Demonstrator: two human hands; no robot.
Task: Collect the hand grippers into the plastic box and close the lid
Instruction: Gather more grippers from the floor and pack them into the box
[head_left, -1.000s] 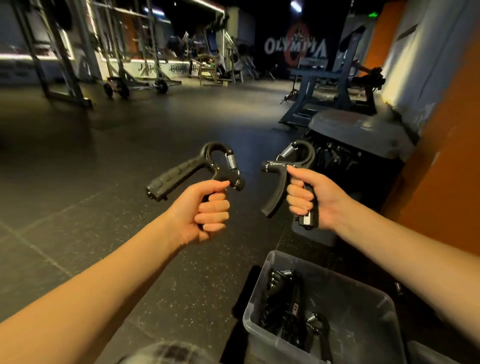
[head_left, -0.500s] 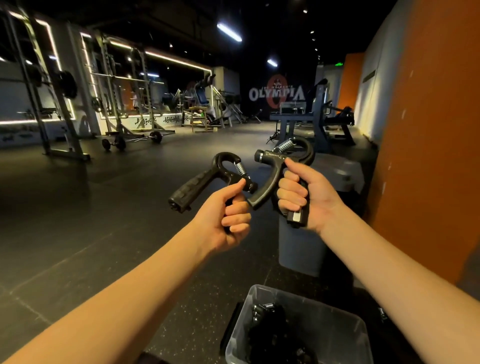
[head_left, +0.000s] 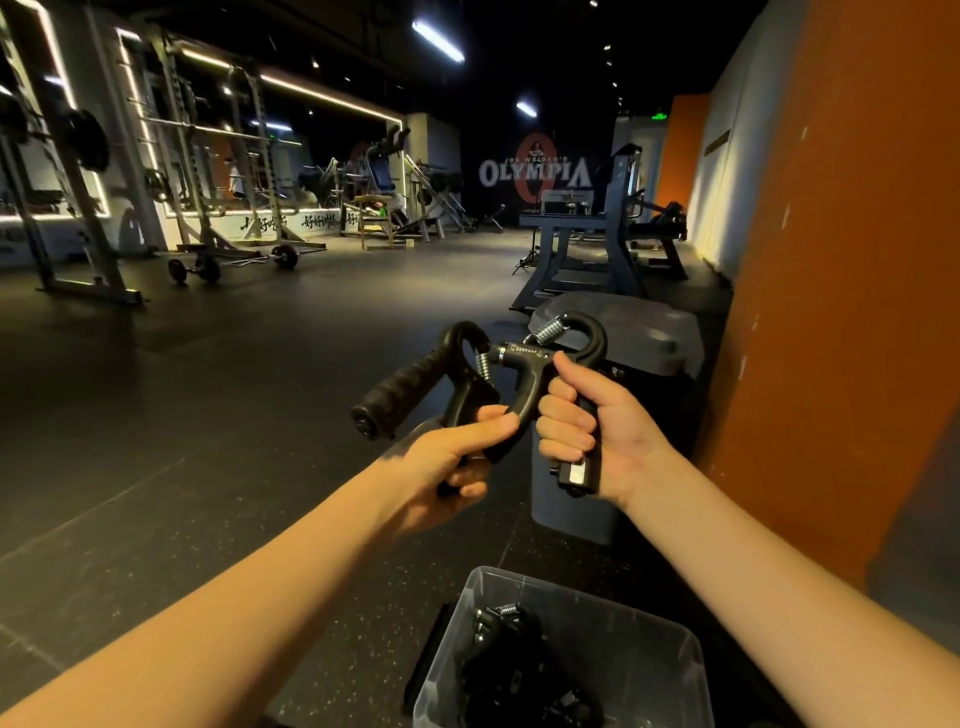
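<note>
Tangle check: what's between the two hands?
Head view: free handle of the gripper in the right hand, crossing behind the thumb of the left hand.

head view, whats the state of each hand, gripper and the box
left hand, grips one handle of the left hand gripper
right hand, grips one handle of the right hand gripper
left hand gripper, held up, handles spread
right hand gripper, held up, handles spread
plastic box, lid off, some hand grippers inside

My left-hand black spring gripper (head_left: 410, 387) sits just left of my right-hand gripper (head_left: 582, 338); the clear plastic box (head_left: 639, 654) lies below, a grey lidded bin (head_left: 654, 332) behind.
</note>
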